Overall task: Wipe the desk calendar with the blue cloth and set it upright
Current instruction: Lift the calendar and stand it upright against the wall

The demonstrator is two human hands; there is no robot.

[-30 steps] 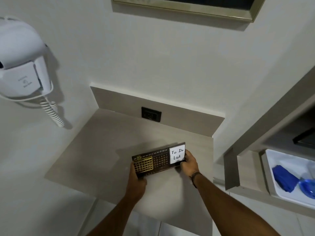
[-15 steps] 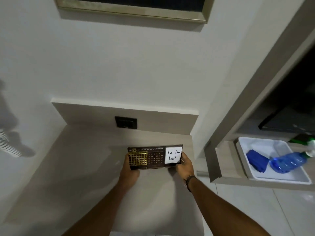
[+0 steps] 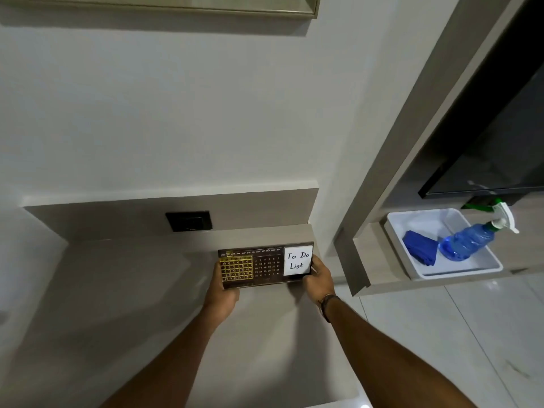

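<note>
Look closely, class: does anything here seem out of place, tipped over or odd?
Only the spray bottle: it leans tilted in the white tray beside the blue cloth, nozzle over the rim.

Both bare forearms stretched forward and slightly converging. Left hand [image 3: 221, 293] curled around the lower left end of the desk calendar [image 3: 265, 265], right hand [image 3: 318, 278] clasping its right end, thumb on the front; dark band on the right wrist.
</note>
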